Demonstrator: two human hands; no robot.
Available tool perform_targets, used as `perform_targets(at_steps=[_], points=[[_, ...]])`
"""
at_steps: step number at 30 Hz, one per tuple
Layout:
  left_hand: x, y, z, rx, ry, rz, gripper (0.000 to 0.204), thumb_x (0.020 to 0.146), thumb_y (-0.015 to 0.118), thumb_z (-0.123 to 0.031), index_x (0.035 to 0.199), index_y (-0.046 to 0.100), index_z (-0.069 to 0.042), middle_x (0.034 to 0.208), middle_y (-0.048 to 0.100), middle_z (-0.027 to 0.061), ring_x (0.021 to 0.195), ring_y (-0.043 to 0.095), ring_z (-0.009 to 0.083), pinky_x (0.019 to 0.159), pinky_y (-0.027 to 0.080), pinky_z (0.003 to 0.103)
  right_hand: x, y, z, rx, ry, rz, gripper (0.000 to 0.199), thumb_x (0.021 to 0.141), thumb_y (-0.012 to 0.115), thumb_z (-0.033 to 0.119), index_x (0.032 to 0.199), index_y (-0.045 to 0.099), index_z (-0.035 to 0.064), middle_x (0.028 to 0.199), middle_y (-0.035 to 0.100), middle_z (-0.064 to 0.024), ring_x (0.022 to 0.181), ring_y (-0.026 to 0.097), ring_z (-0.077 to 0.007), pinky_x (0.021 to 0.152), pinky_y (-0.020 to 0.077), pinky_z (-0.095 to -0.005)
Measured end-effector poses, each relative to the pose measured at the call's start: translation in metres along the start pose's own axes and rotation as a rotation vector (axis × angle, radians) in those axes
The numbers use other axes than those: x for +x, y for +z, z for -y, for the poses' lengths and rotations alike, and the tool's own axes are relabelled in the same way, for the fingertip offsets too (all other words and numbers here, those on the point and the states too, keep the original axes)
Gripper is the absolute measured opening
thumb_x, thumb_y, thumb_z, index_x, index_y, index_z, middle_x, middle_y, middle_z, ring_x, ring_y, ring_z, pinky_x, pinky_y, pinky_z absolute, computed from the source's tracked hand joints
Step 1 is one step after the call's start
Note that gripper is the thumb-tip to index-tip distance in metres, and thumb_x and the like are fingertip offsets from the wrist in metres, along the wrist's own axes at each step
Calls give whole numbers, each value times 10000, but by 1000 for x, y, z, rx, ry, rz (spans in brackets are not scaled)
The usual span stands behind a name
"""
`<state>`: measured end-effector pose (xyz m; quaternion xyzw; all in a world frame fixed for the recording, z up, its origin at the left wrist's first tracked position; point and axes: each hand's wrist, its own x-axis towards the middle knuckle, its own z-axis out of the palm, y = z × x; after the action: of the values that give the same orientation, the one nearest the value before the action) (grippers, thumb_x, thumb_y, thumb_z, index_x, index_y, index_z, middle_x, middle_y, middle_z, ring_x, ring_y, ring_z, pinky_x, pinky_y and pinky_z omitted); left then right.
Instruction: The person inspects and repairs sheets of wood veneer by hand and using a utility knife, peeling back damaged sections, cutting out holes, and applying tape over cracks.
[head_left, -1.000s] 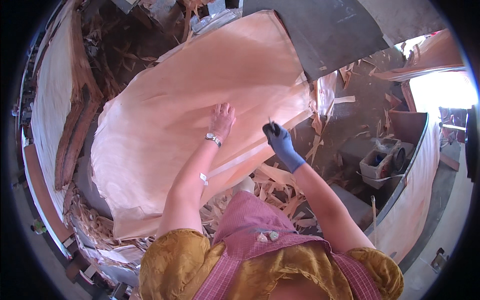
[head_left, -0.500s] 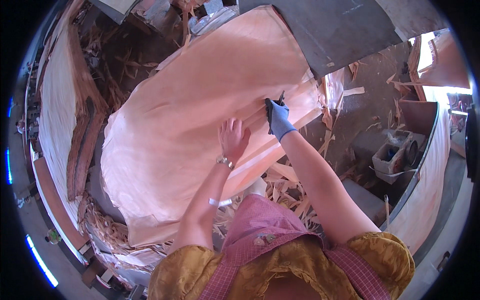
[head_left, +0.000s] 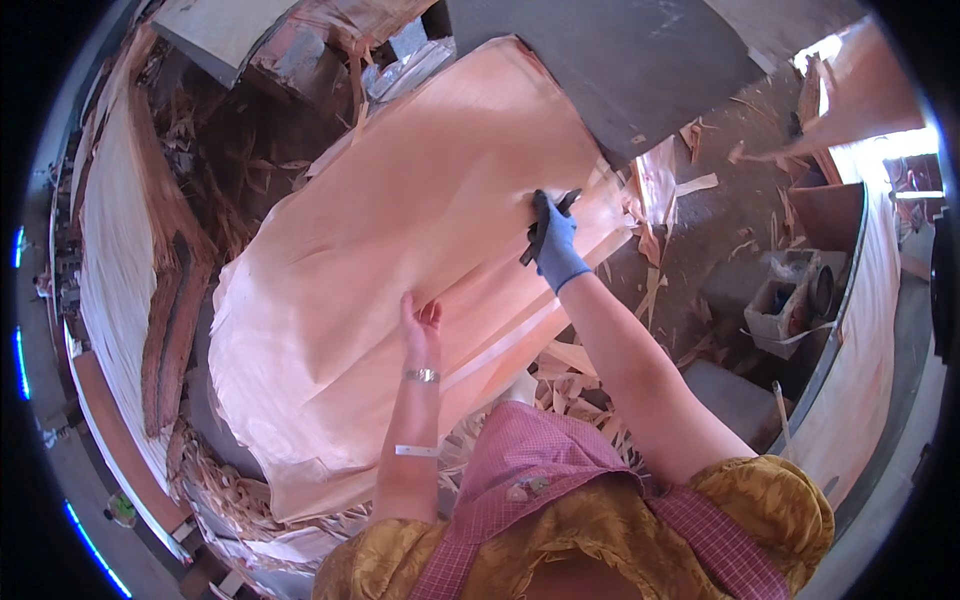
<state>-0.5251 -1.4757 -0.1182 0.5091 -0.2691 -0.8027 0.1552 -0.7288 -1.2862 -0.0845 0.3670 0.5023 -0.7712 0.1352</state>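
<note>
Your left hand (head_left: 420,325) is bare and lies palm down, just left of the middle of the frame, on the large, thin, pale pinkish sheet of wood veneer (head_left: 400,230). Its fingers are straight and close together, pressed flat on the sheet and holding nothing. A silver metal bracelet (head_left: 421,375) circles the wrist below it, and a white band (head_left: 415,451) sits further down the forearm.

Your right hand (head_left: 553,243), in a blue glove, is right of centre, at the sheet's right-hand edge. Its fingers are curled tight around a small dark tool (head_left: 545,222), whose ends stick out above and below the fist; the tool touches the veneer. What kind of tool it is, you cannot tell from here.

The veneer sheet fills the middle of the frame, running from the lower left up to the top centre. A flat dark grey board (head_left: 620,70) covers its upper right corner. A stack of pale veneer sheets with darker brown edges (head_left: 110,280) stands along the left of the frame. Scraps and strips of veneer (head_left: 570,365) litter the floor below your right arm, and a small grey box (head_left: 785,300) sits at the right of the frame.
</note>
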Motion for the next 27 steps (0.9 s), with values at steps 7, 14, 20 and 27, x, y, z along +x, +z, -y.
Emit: perform_targets(at_steps=[7, 14, 20, 27], points=[[-74, -110, -39, -141, 170, -170, 571, 839, 634, -604, 1076, 621, -85, 943, 678, 65, 811, 649, 229, 688, 551, 340, -127, -102, -24, 16, -183, 32, 266, 894, 722, 206, 1098, 630, 63, 794, 647, -9, 553, 545, -91, 432, 417, -257], [-127, -202, -1, 67, 46, -110, 522, 848, 626, -589, 1073, 655, -118, 792, 659, -11, 646, 569, 108, 534, 441, 232, -232, -324, 13, 116, -565, -88, 140, 886, 710, 48, 857, 574, 60, 754, 519, 56, 680, 526, -37, 562, 465, -221], [-188, -152, 119, 279, 20, 281, 356, 963, 527, -415, 1039, 685, -106, 912, 725, 11, 768, 684, 109, 598, 539, 219, -325, -551, 88, 84, -810, -227, 226, 908, 708, 132, 1098, 657, 20, 912, 661, 12, 730, 562, -44, 576, 490, -222], [-415, 70, 285, 286, -379, 1380, 280, 1007, 476, -302, 1078, 616, -69, 975, 679, 44, 804, 645, 123, 641, 540, 274, -475, -827, 203, 591, -1006, -394, 160, 913, 713, 206, 966, 649, 69, 723, 607, 19, 528, 498, -44, 452, 407, -223]])
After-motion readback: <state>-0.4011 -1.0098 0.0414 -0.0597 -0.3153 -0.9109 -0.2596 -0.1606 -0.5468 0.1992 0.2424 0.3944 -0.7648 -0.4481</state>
